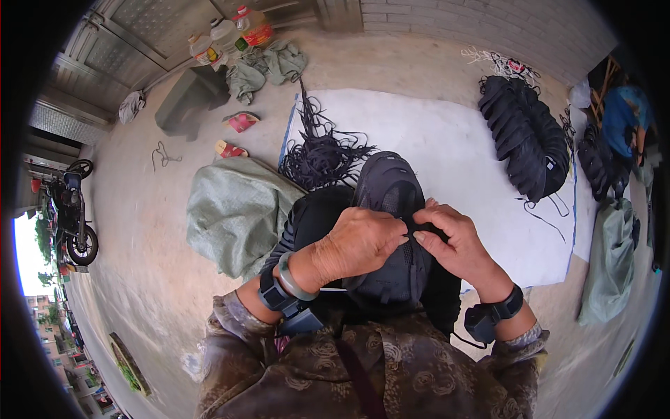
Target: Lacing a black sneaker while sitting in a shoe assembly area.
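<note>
A dark grey and black shoe rests on my lap, its toe pointing away from me. Over the middle of its upper, my left hand and my right hand meet with fingertips almost touching. Both are closed in a pinch on a thin black shoelace, most of which the fingers hide. The shoe's heel end lies nearest my body. Just beyond my left knee is a tangled heap of black laces.
A white sheet covers the floor ahead, with rows of black shoes at its right. A pale green sack lies left; another sack is far right. Plastic bottles, red slippers and a motorbike stand farther off.
</note>
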Action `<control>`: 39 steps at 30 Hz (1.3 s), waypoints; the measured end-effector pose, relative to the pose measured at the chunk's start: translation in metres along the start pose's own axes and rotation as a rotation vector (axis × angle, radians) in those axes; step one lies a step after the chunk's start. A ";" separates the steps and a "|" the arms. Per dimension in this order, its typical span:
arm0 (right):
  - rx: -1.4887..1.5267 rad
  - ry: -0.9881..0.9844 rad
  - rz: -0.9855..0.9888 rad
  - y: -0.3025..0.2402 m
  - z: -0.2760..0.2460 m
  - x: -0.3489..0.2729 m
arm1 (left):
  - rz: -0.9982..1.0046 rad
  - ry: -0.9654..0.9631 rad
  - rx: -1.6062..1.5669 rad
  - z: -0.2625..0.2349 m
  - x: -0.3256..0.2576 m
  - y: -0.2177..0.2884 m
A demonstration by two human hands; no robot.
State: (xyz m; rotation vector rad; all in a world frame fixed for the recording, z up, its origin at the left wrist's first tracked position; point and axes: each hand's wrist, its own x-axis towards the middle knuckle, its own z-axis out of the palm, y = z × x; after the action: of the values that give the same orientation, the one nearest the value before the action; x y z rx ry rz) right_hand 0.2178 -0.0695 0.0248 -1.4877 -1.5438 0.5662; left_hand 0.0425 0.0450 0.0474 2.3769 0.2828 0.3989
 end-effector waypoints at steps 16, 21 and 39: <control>-0.125 -0.049 0.123 0.010 0.009 -0.002 | -0.329 0.175 -0.189 0.026 -0.009 -0.030; -0.168 -0.109 0.113 0.006 0.009 0.006 | -0.372 0.258 -0.264 0.036 -0.013 -0.032; -0.039 -0.355 0.487 0.010 0.012 0.026 | -0.302 0.024 -0.263 0.026 -0.024 -0.028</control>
State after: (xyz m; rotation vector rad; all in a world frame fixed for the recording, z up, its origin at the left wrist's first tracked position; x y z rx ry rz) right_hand 0.2166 -0.0394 0.0176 -1.8824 -1.4513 1.1381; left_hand 0.0267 0.0425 0.0053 2.0338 0.5573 0.3008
